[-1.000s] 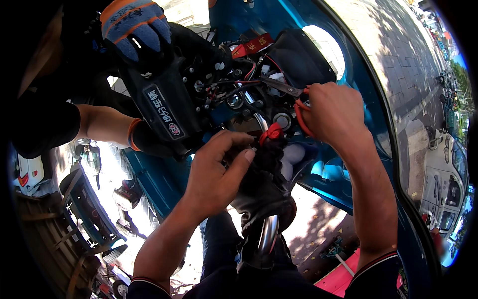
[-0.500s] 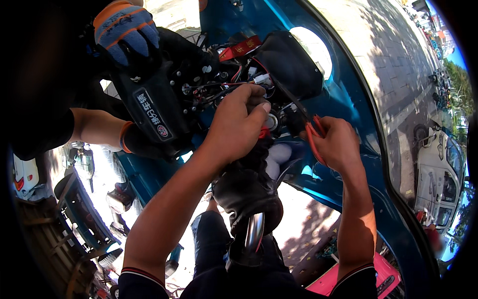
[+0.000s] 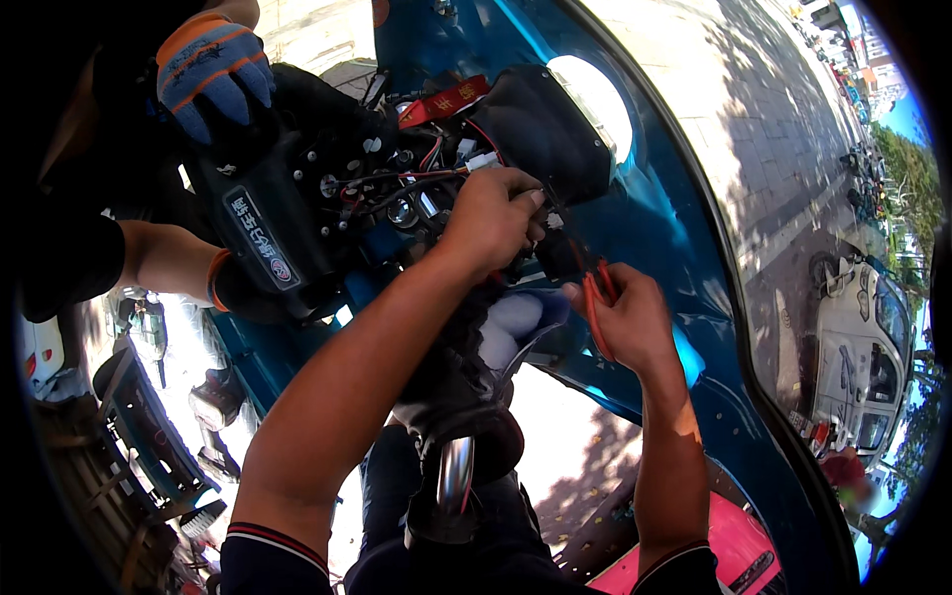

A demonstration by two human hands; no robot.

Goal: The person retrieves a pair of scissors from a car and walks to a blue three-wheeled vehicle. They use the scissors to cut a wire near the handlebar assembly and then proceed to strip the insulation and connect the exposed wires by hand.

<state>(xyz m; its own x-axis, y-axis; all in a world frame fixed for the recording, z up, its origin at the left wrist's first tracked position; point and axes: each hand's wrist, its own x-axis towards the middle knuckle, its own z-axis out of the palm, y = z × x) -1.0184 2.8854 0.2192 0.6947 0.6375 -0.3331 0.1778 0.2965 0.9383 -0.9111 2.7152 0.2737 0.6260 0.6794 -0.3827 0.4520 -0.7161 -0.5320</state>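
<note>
My right hand (image 3: 637,319) grips red-handled scissors (image 3: 596,315), fingers in the loops. Their dark blades point up and left, with the tips close beside my left fingertips. My left hand (image 3: 491,223) is closed in a pinch over the opened front of a blue vehicle; what its fingers hold is too small to make out. Thin wires (image 3: 421,177) with a white plug connector (image 3: 483,161) run in just beyond that hand. A small pale connector (image 3: 555,220) hangs near the blades. The black headlight housing (image 3: 545,129) lies just past my hands.
A co-worker's gloved hand (image 3: 213,79) rests on a black panel (image 3: 263,238) at the left, and their other hand supports its lower edge. Blue bodywork (image 3: 654,208) curves along the right. A handlebar with a chrome tube (image 3: 456,476) comes toward me. A white vehicle (image 3: 863,347) stands far right.
My view has shifted, so the scene sits farther left. My left hand has moved right across the wiring, and the scissor tips are now nearer its fingers. The co-worker still holds the panel.
</note>
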